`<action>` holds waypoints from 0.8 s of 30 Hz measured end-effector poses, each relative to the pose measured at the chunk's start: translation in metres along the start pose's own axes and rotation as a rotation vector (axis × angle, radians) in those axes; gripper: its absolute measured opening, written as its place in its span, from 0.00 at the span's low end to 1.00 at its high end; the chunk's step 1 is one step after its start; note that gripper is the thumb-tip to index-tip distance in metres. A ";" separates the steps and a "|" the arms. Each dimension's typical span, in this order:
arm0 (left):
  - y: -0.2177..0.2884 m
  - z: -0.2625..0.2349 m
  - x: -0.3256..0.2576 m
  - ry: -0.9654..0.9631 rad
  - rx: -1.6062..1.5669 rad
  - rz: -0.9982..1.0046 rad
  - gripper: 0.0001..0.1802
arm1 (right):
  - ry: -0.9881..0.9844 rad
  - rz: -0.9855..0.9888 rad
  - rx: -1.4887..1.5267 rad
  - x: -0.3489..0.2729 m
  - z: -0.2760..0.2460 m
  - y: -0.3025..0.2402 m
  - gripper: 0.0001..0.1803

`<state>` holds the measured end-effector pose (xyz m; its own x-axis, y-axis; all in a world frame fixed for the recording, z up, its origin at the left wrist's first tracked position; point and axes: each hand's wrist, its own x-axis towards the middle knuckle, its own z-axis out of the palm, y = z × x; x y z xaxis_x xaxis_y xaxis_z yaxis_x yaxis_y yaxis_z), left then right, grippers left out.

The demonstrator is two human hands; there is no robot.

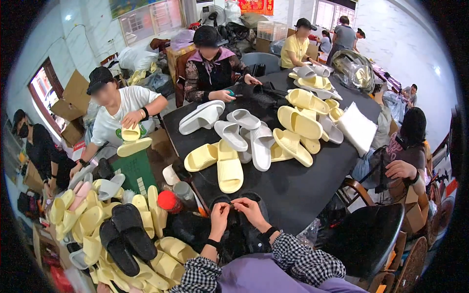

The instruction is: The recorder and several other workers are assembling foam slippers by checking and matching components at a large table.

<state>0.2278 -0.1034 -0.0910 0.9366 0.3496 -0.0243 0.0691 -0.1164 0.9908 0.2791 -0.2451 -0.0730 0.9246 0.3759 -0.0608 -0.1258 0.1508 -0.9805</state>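
At the near edge of the table, my left hand (220, 218) and my right hand (250, 213) work close together, fingertips pinched. Between and beneath them is a dark item that looks like a black slipper (255, 199); its lower part merges with the dark surroundings. Both hands seem to grip its edge, though the exact spot is hard to make out. Just beyond lie a pale yellow slipper (229, 168) and a grey slipper (262, 146), part of a loose spread of yellow and grey slippers. A red-lidded jar (169, 201) stands left of my left hand.
A heap of yellow slippers (88, 219) with a black pair (128, 234) on top fills the left. Across the black table (317, 190), one person holds green-handled scissors (230, 93); another at left holds yellow slippers (132, 141). A dark chair (366, 234) stands at right.
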 end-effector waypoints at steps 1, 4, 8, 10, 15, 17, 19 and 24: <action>0.002 0.002 0.001 -0.014 0.004 0.037 0.05 | -0.031 -0.041 -0.093 -0.001 -0.001 0.003 0.10; 0.001 0.002 0.000 0.005 -0.013 0.067 0.05 | -0.046 -0.049 -0.219 -0.001 0.005 -0.008 0.10; -0.007 0.002 0.003 0.020 -0.003 0.056 0.05 | -0.025 -0.004 -0.061 0.003 -0.002 0.003 0.12; -0.009 0.002 0.002 0.025 0.025 0.052 0.05 | -0.015 0.000 -0.005 0.004 -0.003 0.003 0.11; -0.002 0.004 0.002 0.021 -0.007 0.040 0.06 | 0.023 0.031 0.074 0.002 -0.004 -0.002 0.11; -0.002 0.003 0.002 0.016 0.002 0.052 0.06 | 0.040 0.031 0.099 0.002 -0.005 -0.003 0.10; -0.003 0.003 0.001 0.006 0.009 0.067 0.06 | 0.037 0.041 0.104 -0.001 -0.003 -0.004 0.10; -0.004 -0.001 0.000 0.001 -0.019 -0.001 0.06 | -0.039 -0.001 -0.074 0.000 -0.003 0.000 0.10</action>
<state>0.2269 -0.1021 -0.0948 0.9362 0.3507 -0.0253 0.0636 -0.0979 0.9932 0.2798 -0.2475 -0.0737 0.9098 0.4114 -0.0544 -0.0971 0.0837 -0.9917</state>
